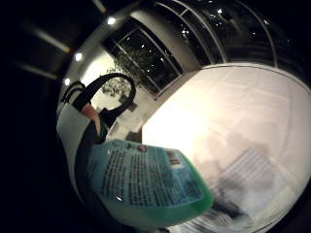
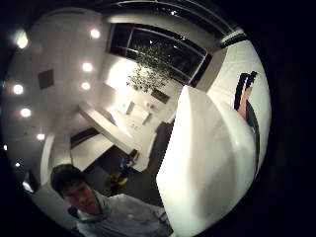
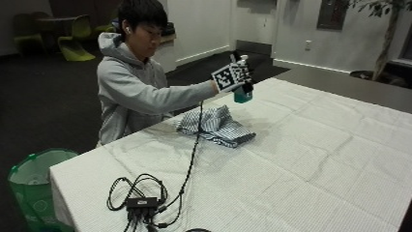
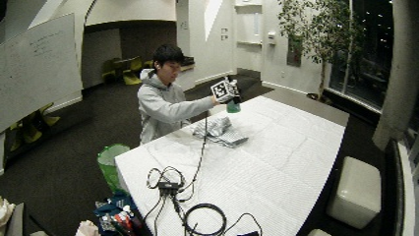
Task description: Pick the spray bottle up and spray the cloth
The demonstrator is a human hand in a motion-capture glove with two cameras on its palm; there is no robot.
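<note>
In the outside view my gloved right hand (image 3: pixel 235 77) grips a spray bottle (image 3: pixel 242 94) with green liquid, holding it in the air above the white table (image 3: pixel 309 159). A crumpled striped cloth (image 3: pixel 215 126) lies on the table below and a little toward the person. In the little finger side palm view the bottle's green body and printed label (image 1: pixel 146 182) sit close to the palm, with the cloth (image 1: pixel 243 189) on the table beneath. A white part of the bottle (image 2: pixel 207 163) fills much of the thumb side palm view. The wide view shows the bottle (image 4: pixel 233 106) raised above the cloth (image 4: pixel 219 131).
A tangle of black cables and a small box (image 3: pixel 145 198) lies near the table's front corner, with one cable running up to the hand. A green bin (image 3: pixel 35 179) stands on the floor beside the table. The person sits at the table's far edge.
</note>
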